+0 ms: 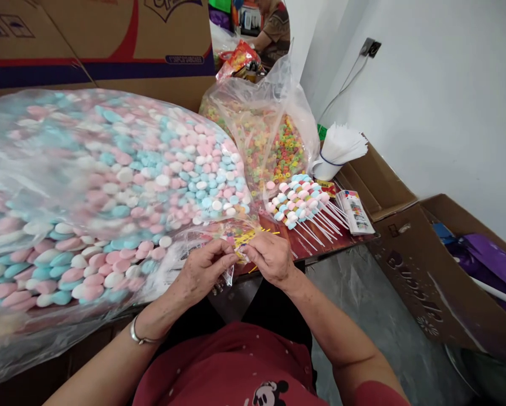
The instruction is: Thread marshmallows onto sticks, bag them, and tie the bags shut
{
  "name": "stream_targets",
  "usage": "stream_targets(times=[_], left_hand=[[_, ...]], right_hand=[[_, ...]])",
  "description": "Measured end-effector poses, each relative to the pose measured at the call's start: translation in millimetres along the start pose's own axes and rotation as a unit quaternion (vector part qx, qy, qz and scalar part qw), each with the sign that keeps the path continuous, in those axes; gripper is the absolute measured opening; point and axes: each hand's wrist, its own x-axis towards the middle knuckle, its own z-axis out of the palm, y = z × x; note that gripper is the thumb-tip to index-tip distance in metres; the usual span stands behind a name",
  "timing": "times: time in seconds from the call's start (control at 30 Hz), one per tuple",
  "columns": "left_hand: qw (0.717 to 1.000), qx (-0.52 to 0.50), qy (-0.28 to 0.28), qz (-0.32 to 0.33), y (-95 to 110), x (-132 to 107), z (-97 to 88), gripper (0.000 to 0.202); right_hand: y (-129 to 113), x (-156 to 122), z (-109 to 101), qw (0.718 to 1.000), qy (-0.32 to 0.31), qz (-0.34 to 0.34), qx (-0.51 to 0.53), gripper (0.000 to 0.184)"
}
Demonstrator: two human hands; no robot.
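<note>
Both hands met at the near edge of the tabletop [325, 241], at the middle of the view. The left hand [202, 272] and the right hand [272, 257] held a small clear wrapper [239, 243] with yellow print between them. The left thumb and forefinger were pressed together on its left edge, a loose flap hanging below. The fingers [255, 241] of the right hand were curled and pinching its right edge. Whether anything lay inside the wrapper could not be told. A silver bracelet [140, 337] circled the left wrist.

At nine to eleven o'clock from the hands lay a huge clear bag of pink, blue and white candies [109, 180], reaching to just beside the left hand. At twelve o'clock stood an open bag of coloured ring sweets [278, 144]. At one o'clock a heap of pastel candies on white sticks [302, 202] rested on the tabletop, with a white cup of bare sticks [336, 151] beyond it and a flat printed packet [356, 212] at two o'clock. Another person [275, 25] sat far off at twelve o'clock, beyond the cardboard boxes [109, 39].
</note>
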Motion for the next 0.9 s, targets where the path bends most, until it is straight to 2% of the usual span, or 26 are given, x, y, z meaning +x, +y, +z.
stream_targets(times=[0.13,0.27,0.33,0.43,0.53,0.6,0.73,0.83,0.9], left_hand=[[0.999,-0.035,-0.022,-0.012,7.1,-1.7,2.6,0.023],[0.999,0.031,0.036,0.005,7.5,-0.7,2.6,0.025],[0.997,0.054,0.046,0.015,3.8,0.5,1.4,0.026],[0.993,0.083,0.048,0.061,-3.0,2.3,-1.4,0.024],[0.987,0.106,0.055,0.108,-8.0,3.9,-3.5,0.022],[0.983,0.119,0.06,0.123,-10.1,4.5,-3.9,0.021],[0.98,0.13,0.078,0.126,-13.1,3.7,-2.5,0.02],[0.979,0.13,0.096,0.127,-15.4,1.9,-1.5,0.022],[0.979,0.127,0.085,0.135,-16.4,0.5,-1.4,0.022]], right_hand=[[0.5,-1.6,1.4,1.0,0.019,-0.011,-0.019,0.03],[0.8,-1.2,1.4,1.0,0.004,0.0,0.01,0.031],[1.2,-0.5,-0.2,0.998,-0.023,0.031,0.054,0.026],[1.6,-0.6,-3.7,0.98,-0.085,0.121,0.135,0.018],[1.2,-3.1,-6.1,0.963,-0.078,0.171,0.191,0.039],[0.4,-4.9,-6.5,0.972,-0.039,0.144,0.183,0.042],[-2.3,-5.2,-5.4,0.994,-0.022,0.062,0.086,0.015],[-4.6,-3.7,-4.1,0.998,-0.027,0.052,0.039,0.007],[-5.5,-3.2,-3.5,0.996,-0.021,0.073,0.056,0.008]])
